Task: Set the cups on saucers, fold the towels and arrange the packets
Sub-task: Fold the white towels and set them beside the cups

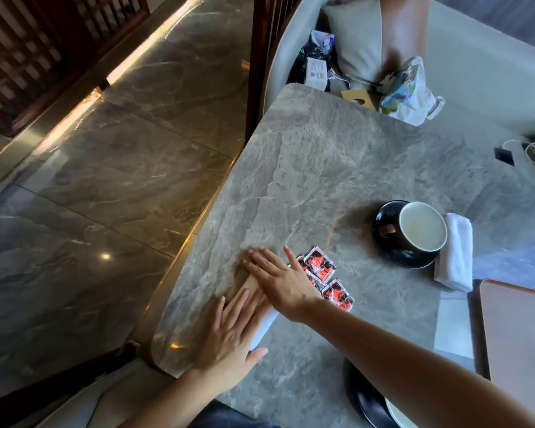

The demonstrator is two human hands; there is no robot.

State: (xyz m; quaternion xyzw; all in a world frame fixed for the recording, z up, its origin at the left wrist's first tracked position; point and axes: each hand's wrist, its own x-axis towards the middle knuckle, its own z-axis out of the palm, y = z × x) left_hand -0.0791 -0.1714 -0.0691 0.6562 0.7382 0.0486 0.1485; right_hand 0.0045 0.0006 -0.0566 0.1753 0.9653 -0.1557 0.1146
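Note:
A rolled white towel [264, 327] lies near the table's left edge, mostly covered by my hands. My left hand [229, 332] rests flat on its near part, fingers spread. My right hand [280, 281] lies flat across its far part. Just right of my right hand sit several red-and-black packets [328, 274] in a row. Farther right a black cup [420, 228] with a white inside stands on a black saucer [393, 253]. A second rolled white towel [456, 251] lies against that saucer's right side. Another black saucer [365, 396] shows under my right forearm.
The grey marble table [322, 168] drops off at its left edge to a marble floor. A tan tray [519, 332] sits at the right edge beside a white napkin [454, 322]. Bags and a cushion lie on the sofa beyond the far edge.

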